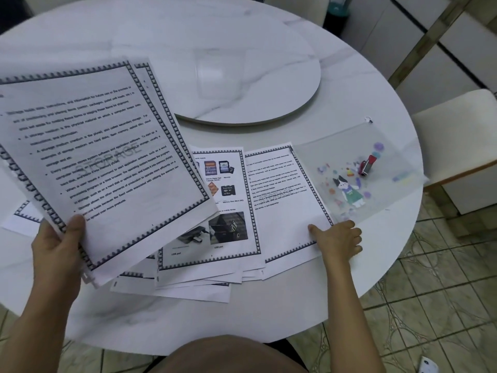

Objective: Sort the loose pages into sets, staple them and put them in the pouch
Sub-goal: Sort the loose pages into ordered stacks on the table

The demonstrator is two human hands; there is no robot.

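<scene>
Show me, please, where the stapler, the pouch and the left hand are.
stapler [367,165]: head view, on its red body.
pouch [387,157]: head view, on its clear upper part.
left hand [57,244]: head view, on the back of the hand.

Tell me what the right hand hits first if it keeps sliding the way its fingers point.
The right hand lies on the lower right corner of a text page, fingers pointing up and left. Going straight on, it would meet only more of that page, then probably the page with memory card photos overlapping its left edge. The pouch lies off that line.
</scene>
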